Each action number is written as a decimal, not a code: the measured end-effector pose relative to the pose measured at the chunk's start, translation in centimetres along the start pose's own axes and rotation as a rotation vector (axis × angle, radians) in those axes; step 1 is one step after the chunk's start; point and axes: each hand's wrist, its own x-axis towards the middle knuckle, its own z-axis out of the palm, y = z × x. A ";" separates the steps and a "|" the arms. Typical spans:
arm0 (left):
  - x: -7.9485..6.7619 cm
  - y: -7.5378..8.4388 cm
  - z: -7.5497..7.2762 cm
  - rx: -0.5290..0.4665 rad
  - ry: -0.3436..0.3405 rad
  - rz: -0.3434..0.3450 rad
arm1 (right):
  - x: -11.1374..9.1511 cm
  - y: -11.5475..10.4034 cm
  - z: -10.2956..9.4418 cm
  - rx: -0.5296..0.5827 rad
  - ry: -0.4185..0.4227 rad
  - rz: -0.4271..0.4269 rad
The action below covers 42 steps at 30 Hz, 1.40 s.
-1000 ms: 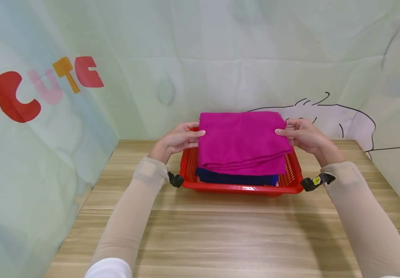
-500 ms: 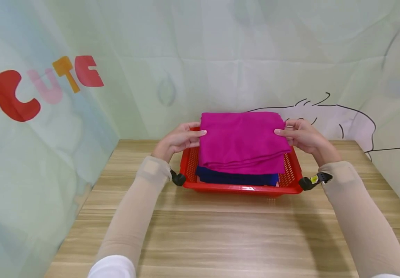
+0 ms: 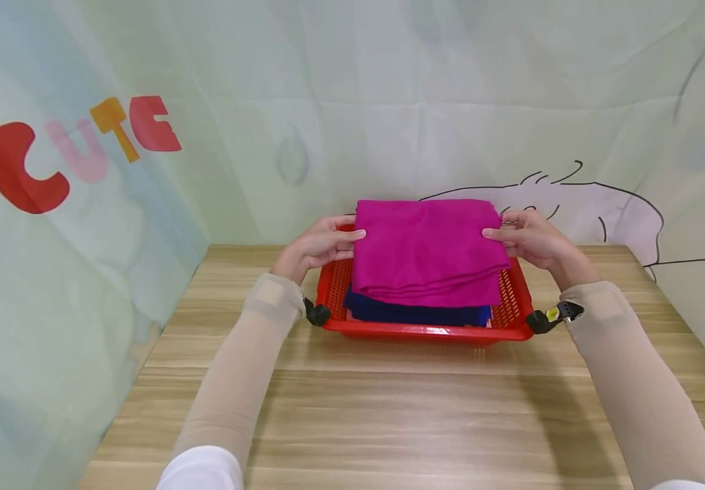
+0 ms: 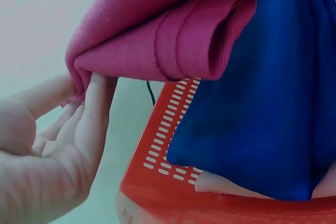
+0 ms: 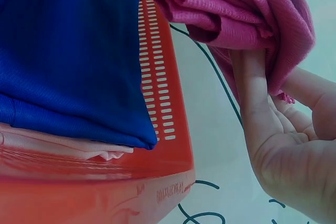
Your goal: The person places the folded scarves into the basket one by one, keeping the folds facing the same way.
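A folded magenta cloth (image 3: 429, 248) hangs over the red plastic basket (image 3: 426, 332), its far edge raised. My left hand (image 3: 323, 243) pinches its left side, thumb on top and fingers beneath. On the opposite side my right hand (image 3: 533, 238) grips the cloth the same way. Under it in the basket lies a folded blue cloth (image 4: 252, 114), with a pale pink cloth (image 5: 63, 142) below that. Both wrist views show the magenta folds lifted above the blue cloth, with the fingers (image 5: 252, 87) tucked under the edge.
The basket stands on a wood-grain table (image 3: 414, 408), near its back edge. Behind it hangs a pale printed backdrop (image 3: 352, 122) with a line drawing. Another backdrop side with coloured letters (image 3: 28, 170) is on the left.
Both hands and the magenta cloth have barely shifted. The left hand has drifted slightly right, the right hand slightly left. The basket and the cloths in it look unmoved.
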 end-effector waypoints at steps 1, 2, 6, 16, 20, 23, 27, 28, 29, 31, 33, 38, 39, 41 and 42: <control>0.0 0.0 0.0 0.000 -0.001 0.000 | 0.0 0.0 0.0 -0.005 0.002 0.003; 0.1 0.0 0.0 -0.002 0.000 -0.001 | 0.1 0.0 0.1 -0.007 0.005 0.006; 0.2 0.1 0.0 -0.003 0.010 -0.011 | 0.2 0.0 0.2 -0.015 0.012 0.022; 0.3 0.0 0.0 0.020 0.017 -0.023 | 0.3 -0.1 0.5 -0.060 0.025 0.035; 0.5 0.0 0.0 0.029 0.015 -0.028 | 0.5 -0.1 0.5 -0.090 0.035 0.034; 0.7 0.0 0.0 0.027 0.013 -0.030 | 0.6 0.0 0.5 -0.097 0.044 0.042; 0.8 -0.1 0.0 0.025 0.021 -0.030 | 0.7 0.0 0.5 -0.110 0.052 0.050; 0.9 -0.1 0.0 0.025 0.025 -0.029 | 0.7 0.0 0.5 -0.114 0.055 0.051; 0.9 -0.2 -0.1 0.025 0.028 -0.029 | 0.7 0.0 0.6 -0.118 0.057 0.052; 1.0 -0.3 -0.1 0.030 0.033 -0.029 | 0.7 0.0 0.6 -0.123 0.063 0.054; 1.1 -0.4 -0.1 0.029 0.033 -0.029 | 0.7 0.1 0.7 -0.133 0.068 0.054; 1.2 -0.6 0.0 0.035 0.038 -0.031 | 0.8 0.2 0.8 -0.170 0.070 0.050; 1.2 -0.6 0.0 0.039 0.040 -0.031 | 0.8 0.2 0.8 -0.181 0.071 0.050; 1.2 -0.5 0.1 0.052 0.042 -0.031 | 0.8 0.3 0.9 -0.193 0.078 0.053; 1.2 -0.5 0.1 0.056 0.044 -0.031 | 0.8 0.3 0.9 -0.201 0.081 0.055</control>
